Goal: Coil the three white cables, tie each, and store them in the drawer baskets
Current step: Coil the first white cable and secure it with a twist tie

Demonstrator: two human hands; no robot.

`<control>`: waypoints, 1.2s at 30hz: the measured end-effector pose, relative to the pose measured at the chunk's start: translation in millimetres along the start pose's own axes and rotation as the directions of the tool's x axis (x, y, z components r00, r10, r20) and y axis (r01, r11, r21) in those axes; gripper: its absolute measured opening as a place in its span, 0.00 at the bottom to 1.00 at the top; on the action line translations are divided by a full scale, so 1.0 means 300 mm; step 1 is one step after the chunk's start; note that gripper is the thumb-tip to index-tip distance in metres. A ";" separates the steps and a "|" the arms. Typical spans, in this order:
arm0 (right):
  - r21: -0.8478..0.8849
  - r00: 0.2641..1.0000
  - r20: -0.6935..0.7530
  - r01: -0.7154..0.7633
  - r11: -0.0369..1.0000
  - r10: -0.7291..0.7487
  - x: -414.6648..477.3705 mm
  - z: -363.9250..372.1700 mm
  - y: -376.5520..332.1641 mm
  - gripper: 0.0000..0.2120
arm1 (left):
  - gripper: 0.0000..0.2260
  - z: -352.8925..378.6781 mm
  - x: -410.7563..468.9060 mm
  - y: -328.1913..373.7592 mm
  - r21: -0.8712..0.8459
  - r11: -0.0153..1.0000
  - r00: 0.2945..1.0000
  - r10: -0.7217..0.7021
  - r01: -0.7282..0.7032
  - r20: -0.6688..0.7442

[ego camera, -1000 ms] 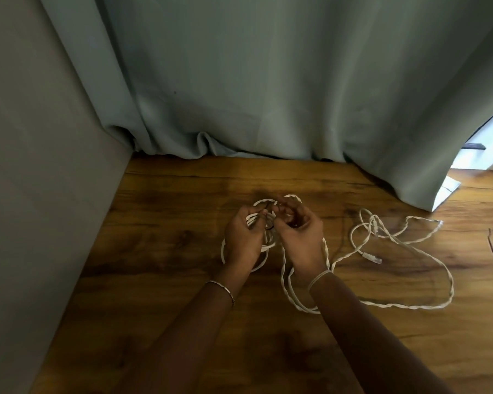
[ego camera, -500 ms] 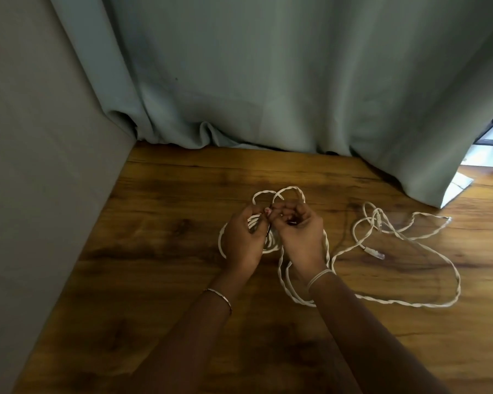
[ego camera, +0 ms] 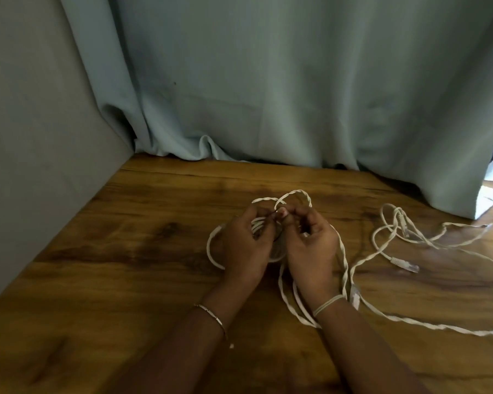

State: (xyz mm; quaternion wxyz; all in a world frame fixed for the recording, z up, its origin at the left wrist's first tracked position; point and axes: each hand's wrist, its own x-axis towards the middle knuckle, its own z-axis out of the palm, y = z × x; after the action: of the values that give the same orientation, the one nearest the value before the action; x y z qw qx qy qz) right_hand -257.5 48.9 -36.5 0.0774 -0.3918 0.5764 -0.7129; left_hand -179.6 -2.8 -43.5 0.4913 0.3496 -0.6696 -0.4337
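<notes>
- Grips a coil of white cable [ego camera: 257, 224] in the left hand [ego camera: 245, 245], fingers curled round the bundled turns, well in front of the curtain [ego camera: 268, 95].
- Pinches the top of that coil with the right hand [ego camera: 310, 251], fingertips meeting those of the left on the curtain side.
- Holds both hands close together, low over the wooden table [ego camera: 125, 280].
- Carries a twisted white cable [ego camera: 296, 191] in a loop just beyond the fingertips, toward the curtain, then down past the right wrist and away from the curtain to the right.
- Cannot tell whether coil and twisted cable are one piece.
- Shows a loose white cable [ego camera: 374, 243] tangled on the table below the curtain's right corner, with a plug [ego camera: 404, 264] at its near end.
- Wears a thin bracelet [ego camera: 211, 312] on the left wrist and a pale band [ego camera: 328, 304] on the right.
</notes>
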 end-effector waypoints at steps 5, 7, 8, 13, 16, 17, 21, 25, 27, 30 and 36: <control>0.105 1.000 -0.019 -0.008 0.994 0.010 0.013 -0.044 -0.016 0.04 | 0.03 0.036 -0.018 0.007 0.065 0.989 0.990 0.134 -0.131 -0.045; 0.135 0.999 -0.026 -0.018 0.991 0.022 0.017 -0.053 -0.021 0.04 | 0.03 0.031 -0.023 0.018 0.070 0.979 0.977 0.196 -0.190 -0.088; 0.131 1.000 -0.013 -0.025 0.991 0.027 0.017 -0.055 -0.022 0.05 | 0.02 0.028 -0.029 0.020 0.101 0.971 0.969 0.228 -0.219 -0.098; 0.096 0.998 0.045 -0.049 0.994 0.045 -0.002 -0.046 -0.031 0.08 | 0.02 0.001 -0.059 0.037 0.231 0.929 0.948 0.312 -0.289 -0.068; 0.106 0.998 0.029 -0.056 0.993 0.053 -0.007 -0.044 -0.041 0.09 | 0.03 -0.010 -0.063 0.034 0.269 0.914 0.943 0.328 -0.304 -0.052; 0.110 0.999 0.013 -0.051 0.993 0.050 -0.006 -0.044 -0.045 0.09 | 0.03 -0.012 -0.063 0.033 0.276 0.908 0.940 0.338 -0.314 -0.044; 0.073 0.999 0.024 -0.030 0.997 0.029 -0.005 -0.042 -0.045 0.07 | 0.04 -0.011 -0.060 0.031 0.301 0.902 0.942 0.335 -0.310 -0.033; 0.068 0.999 0.032 -0.040 0.997 0.038 0.003 -0.040 -0.041 0.06 | 0.03 -0.010 -0.049 0.027 0.342 0.886 0.939 0.342 -0.313 -0.026; 0.063 0.998 0.049 -0.031 0.998 0.028 0.003 -0.042 -0.043 0.07 | 0.02 -0.011 -0.046 0.027 0.353 0.882 0.938 0.344 -0.313 -0.029; 0.073 0.996 0.081 -0.037 0.997 0.031 0.000 -0.046 -0.052 0.07 | 0.01 -0.018 -0.043 0.028 0.345 0.885 0.938 0.344 -0.311 -0.035; 0.086 0.996 0.065 -0.058 0.995 0.052 0.014 -0.060 -0.056 0.05 | 0.04 -0.027 -0.053 0.020 0.358 0.876 0.938 0.348 -0.324 -0.002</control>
State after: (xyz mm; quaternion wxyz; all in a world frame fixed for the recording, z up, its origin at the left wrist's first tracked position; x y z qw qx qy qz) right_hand -266.4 65.6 -20.2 0.1323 -0.3943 0.5523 -0.7225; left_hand -167.7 11.9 -42.5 0.5103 0.3244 -0.7702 -0.2031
